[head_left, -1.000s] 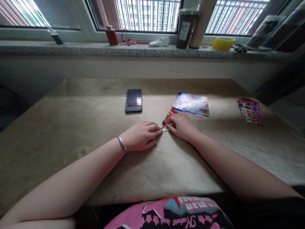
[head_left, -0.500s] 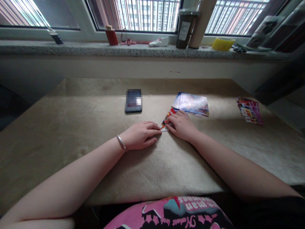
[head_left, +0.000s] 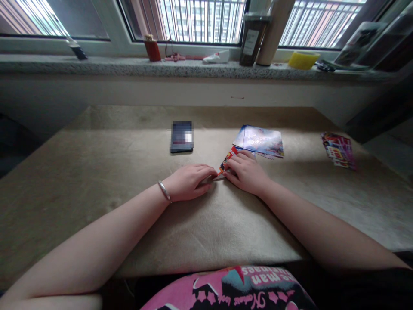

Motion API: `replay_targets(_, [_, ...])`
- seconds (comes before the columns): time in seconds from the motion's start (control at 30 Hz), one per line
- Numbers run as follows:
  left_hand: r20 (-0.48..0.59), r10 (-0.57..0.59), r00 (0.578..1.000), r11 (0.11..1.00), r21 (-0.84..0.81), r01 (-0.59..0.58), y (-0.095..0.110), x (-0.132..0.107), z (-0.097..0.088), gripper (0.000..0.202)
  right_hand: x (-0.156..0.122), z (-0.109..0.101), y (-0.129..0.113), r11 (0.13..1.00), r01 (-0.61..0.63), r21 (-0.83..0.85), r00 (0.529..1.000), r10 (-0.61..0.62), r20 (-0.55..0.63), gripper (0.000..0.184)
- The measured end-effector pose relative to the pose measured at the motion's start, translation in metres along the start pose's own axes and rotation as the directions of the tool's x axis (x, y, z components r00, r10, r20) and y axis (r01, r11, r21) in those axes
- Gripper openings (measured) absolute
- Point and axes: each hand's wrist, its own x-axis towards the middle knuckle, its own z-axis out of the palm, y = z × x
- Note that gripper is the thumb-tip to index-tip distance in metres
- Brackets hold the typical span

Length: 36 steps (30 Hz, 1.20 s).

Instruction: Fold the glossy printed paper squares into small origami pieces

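A small red and orange printed paper [head_left: 225, 162] with a white edge lies at a slant on the table, mostly covered by my right hand. My left hand [head_left: 193, 181], a silver bangle at its wrist, has its fingers and thumb closed at the paper's lower left corner. My right hand [head_left: 247, 172] presses the paper down with bent fingers, the thumb along its near edge. Just behind the right hand is a shiny blue and purple printed sheet or sleeve [head_left: 261, 140]. How the paper is folded under my fingers cannot be made out.
A dark blurred-out flat object [head_left: 182, 137] lies behind my left hand. Fanned red and purple cards [head_left: 338, 150] are at the right. On the sill [head_left: 193, 69] stand a red lighter-like object [head_left: 152, 48], a dark lidded container [head_left: 253, 41] and a yellow tape roll [head_left: 303, 60].
My left fingertips have curled in and closed more on the paper's corner, which looks slightly lifted. My right hand stays in nearly the same place on the paper.
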Motion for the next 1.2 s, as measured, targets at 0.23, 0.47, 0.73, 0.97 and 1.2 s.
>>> replay_targets(0.23, [0.017,0.074,0.997,0.997,-0.026,-0.074,-0.003,0.001,-0.001,0.033,0.0,0.001,0.005,0.993,0.027,0.119,0.999,-0.031,0.032,0.019])
replay_targets(0.47, [0.006,0.124,0.992,0.992,-0.003,-0.124,-0.006,0.0,-0.001,0.033,0.002,0.003,0.005,0.987,-0.029,0.157,0.998,0.02,0.059,0.02])
replay_targets(0.73, [-0.027,0.161,0.987,0.978,0.14,-0.155,-0.005,0.001,0.004,0.031,0.005,0.008,0.004,0.987,-0.104,0.125,0.994,0.1,0.038,0.02])
replay_targets(0.97, [-0.037,0.201,0.979,0.96,0.204,-0.19,-0.001,0.004,0.003,0.028,0.006,0.009,0.003,0.986,-0.125,0.111,0.992,0.122,0.034,0.019])
replay_targets(1.2, [-0.031,0.2,0.979,0.952,0.243,-0.187,0.0,0.004,0.004,0.027,0.007,0.011,0.003,0.986,-0.124,0.115,0.992,0.121,0.032,0.019])
